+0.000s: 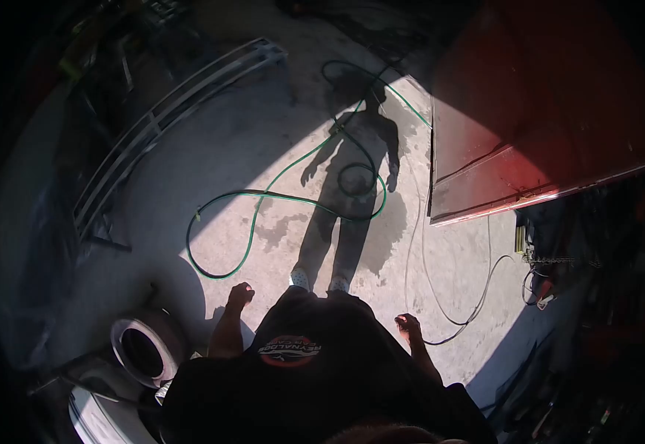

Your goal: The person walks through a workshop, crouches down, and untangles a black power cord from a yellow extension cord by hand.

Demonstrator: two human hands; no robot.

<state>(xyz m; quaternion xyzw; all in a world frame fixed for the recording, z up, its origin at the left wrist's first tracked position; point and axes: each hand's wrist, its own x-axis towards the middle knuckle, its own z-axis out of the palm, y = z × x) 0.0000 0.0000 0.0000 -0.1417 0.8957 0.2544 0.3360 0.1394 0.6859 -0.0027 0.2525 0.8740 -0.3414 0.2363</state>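
My left hand hangs beside my body with its fingers loosely bent, and nothing shows in it. A green garden hose lies looped on the concrete floor ahead, apart from both hands. On the other side hangs my right hand, fingers slightly bent, also with nothing visible in it. A thin dark hose or cable lies on the floor near it and passes out of sight behind my right forearm. My shadow falls across the green hose, and its hands show fingers apart.
A large red metal panel stands at the right, with a chain below it. At the left are a long metal frame and a tire. Damp patches mark the floor. Dark clutter fills the shaded edges.
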